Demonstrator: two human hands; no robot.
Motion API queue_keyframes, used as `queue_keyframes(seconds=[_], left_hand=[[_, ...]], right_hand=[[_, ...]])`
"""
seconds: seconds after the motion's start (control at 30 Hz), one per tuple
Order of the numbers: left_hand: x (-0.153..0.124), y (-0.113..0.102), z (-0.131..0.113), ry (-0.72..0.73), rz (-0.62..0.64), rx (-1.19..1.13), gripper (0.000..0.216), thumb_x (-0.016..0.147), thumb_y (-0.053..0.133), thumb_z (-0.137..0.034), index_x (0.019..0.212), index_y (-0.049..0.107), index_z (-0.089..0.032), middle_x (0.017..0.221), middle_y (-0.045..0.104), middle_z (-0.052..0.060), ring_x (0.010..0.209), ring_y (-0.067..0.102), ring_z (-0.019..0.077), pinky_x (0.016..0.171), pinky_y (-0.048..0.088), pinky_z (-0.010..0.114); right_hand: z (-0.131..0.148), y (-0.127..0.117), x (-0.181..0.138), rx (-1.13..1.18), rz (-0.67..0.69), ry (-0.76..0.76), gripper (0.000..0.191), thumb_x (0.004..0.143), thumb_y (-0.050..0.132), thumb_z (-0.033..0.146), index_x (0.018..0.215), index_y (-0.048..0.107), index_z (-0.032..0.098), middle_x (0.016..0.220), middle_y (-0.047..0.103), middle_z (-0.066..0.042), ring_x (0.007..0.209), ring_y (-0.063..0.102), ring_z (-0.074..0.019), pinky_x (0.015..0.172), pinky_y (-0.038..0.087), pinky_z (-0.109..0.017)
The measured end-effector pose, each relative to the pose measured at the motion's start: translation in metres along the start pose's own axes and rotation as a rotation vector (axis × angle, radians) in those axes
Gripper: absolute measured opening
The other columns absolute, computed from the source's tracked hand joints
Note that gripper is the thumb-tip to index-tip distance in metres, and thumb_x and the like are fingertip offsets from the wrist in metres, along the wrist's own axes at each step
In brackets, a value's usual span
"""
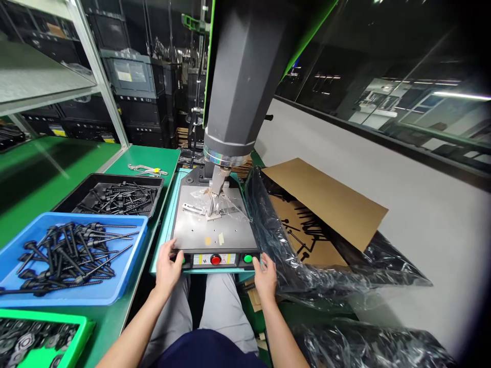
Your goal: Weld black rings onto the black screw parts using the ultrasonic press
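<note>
A press-like machine stands in front of me, its dark head point(238, 82) above a flat metal base plate point(192, 230). The pale metal horn point(219, 180) points down at a small fixture point(214, 215) partly covered by clear film; whether a part sits there I cannot make out. My left hand point(168, 267) rests at the base's front left corner, fingers apart, thumb beside a mostly covered green button point(183, 259). At the front right corner is my right hand point(265, 277), fingers apart and slightly bent, thumb near the other green button point(247, 258). Between them sits a red button point(215, 259).
Left of the machine, a blue tray point(132, 255) and a black tray point(61, 204) hold many black-headed rods. A green bin point(82, 332) contains small dark parts. Pliers point(148, 169) lie behind. To the right, a plastic-lined box point(264, 214) holds dark rods under cardboard point(326, 197).
</note>
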State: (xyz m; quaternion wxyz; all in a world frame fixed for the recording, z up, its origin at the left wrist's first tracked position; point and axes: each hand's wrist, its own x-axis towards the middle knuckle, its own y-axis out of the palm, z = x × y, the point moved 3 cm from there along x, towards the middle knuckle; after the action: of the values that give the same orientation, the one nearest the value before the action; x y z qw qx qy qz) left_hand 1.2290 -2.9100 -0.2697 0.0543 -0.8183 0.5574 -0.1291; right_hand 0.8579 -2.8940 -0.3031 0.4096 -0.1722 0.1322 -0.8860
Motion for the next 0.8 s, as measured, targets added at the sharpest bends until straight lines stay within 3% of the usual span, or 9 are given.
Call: queue_keyframes(seconds=[0.1, 0.23, 0.4, 0.57, 0.63, 0.7, 0.8], left_hand=[[0.011, 0.034, -0.032, -0.076, 0.257, -0.38, 0.064, 0.079, 0.068, -0.036, 0.139, 0.052, -0.018, 0.115, 0.067, 0.013, 0.097, 0.066, 0.0224, 0.093, 0.053, 0.042], [0.034, 0.082, -0.07, -0.127, 0.505, -0.695, 0.094, 0.071, 0.079, -0.027, 0.153, 0.033, -0.024, 0.127, 0.065, 0.015, 0.113, 0.063, 0.024, 0.106, 0.044, 0.047], [0.054, 0.111, -0.09, -0.233, 0.494, -0.918, 0.098, 0.072, 0.08, -0.028, 0.154, 0.027, -0.033, 0.146, 0.052, 0.013, 0.127, 0.056, 0.0245, 0.101, 0.048, 0.041], [0.061, 0.11, -0.095, -0.18, 0.427, -0.953, 0.072, 0.074, 0.078, -0.032, 0.139, 0.05, -0.027, 0.152, 0.046, 0.012, 0.132, 0.051, 0.0267, 0.099, 0.049, 0.037], [0.062, 0.108, -0.097, -0.15, 0.419, -0.959, 0.068, 0.073, 0.078, -0.033, 0.136, 0.053, -0.025, 0.152, 0.045, 0.013, 0.132, 0.052, 0.0284, 0.098, 0.05, 0.039], [0.062, 0.106, -0.099, -0.133, 0.417, -0.965, 0.067, 0.073, 0.078, -0.033, 0.135, 0.054, -0.024, 0.153, 0.044, 0.014, 0.132, 0.052, 0.0293, 0.099, 0.05, 0.04], [0.063, 0.103, -0.103, -0.117, 0.411, -0.958, 0.068, 0.072, 0.08, -0.032, 0.135, 0.055, -0.024, 0.153, 0.045, 0.013, 0.131, 0.052, 0.0293, 0.102, 0.048, 0.042]], right_hand=[[0.028, 0.01, -0.01, 0.098, 0.029, -0.048, 0.059, 0.08, 0.061, 0.061, 0.115, 0.062, 0.014, 0.113, 0.068, -0.019, 0.102, 0.067, -0.0284, 0.094, 0.053, -0.045], [0.059, 0.051, -0.023, 0.249, 0.374, 0.047, 0.054, 0.075, 0.066, 0.063, 0.102, 0.067, 0.016, 0.093, 0.073, -0.013, 0.084, 0.07, -0.0261, 0.077, 0.058, -0.04], [0.085, 0.099, -0.021, 0.291, 0.635, 0.111, 0.052, 0.072, 0.07, 0.06, 0.102, 0.069, 0.017, 0.094, 0.075, -0.011, 0.072, 0.069, -0.0211, 0.064, 0.057, -0.034], [0.113, 0.131, -0.002, 0.207, 0.744, -0.042, 0.044, 0.084, 0.057, 0.043, 0.12, 0.065, 0.019, 0.105, 0.072, -0.009, 0.065, 0.065, -0.0168, 0.048, 0.049, -0.026], [0.127, 0.141, 0.006, 0.147, 0.738, -0.183, 0.04, 0.086, 0.052, 0.034, 0.122, 0.065, 0.022, 0.105, 0.071, -0.007, 0.07, 0.066, -0.0178, 0.056, 0.054, -0.029], [0.141, 0.148, 0.015, 0.083, 0.652, -0.351, 0.04, 0.087, 0.05, 0.027, 0.124, 0.065, 0.023, 0.111, 0.068, -0.008, 0.086, 0.067, -0.021, 0.076, 0.057, -0.036], [0.157, 0.155, 0.032, 0.007, 0.431, -0.492, 0.048, 0.09, 0.047, 0.028, 0.137, 0.055, 0.02, 0.133, 0.057, -0.014, 0.119, 0.057, -0.0273, 0.104, 0.046, -0.047]])
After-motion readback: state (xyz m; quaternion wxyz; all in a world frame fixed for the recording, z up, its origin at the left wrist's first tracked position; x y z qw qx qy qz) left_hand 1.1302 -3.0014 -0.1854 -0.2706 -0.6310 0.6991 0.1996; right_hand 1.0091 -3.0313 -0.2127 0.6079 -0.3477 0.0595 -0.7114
